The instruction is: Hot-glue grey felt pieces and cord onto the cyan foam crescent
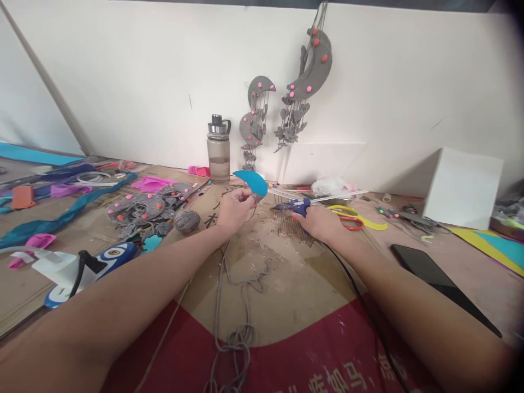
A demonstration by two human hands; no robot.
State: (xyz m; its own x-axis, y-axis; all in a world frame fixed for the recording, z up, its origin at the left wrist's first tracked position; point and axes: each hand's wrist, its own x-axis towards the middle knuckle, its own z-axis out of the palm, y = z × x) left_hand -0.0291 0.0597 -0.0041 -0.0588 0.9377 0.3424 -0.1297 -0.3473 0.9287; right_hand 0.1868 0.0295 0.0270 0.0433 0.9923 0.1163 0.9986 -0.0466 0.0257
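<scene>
A blue crescent moon cutout [252, 182] is pinched in my left hand [237, 210], tilted up over the cardboard [229, 262]. Grey yarn [245, 305] trails from near that hand down across the board into a loose tangle. My right hand [321, 222] is wrapped around a blue hot glue gun [300, 206], its nozzle pointing left toward the crescent but apart from it. A clear glue stick seems to run out of the gun's back, and a black cord hangs below. To the left of my left hand lies a grey yarn ball [187, 220].
Grey moon hangings [311, 71] with pink dots hang on the white wall. A water bottle [219, 150] stands behind. Yellow and red scissors [356, 217] and a phone [429, 273] lie right; a power strip [110, 256] and finished grey moons [143, 210] lie left.
</scene>
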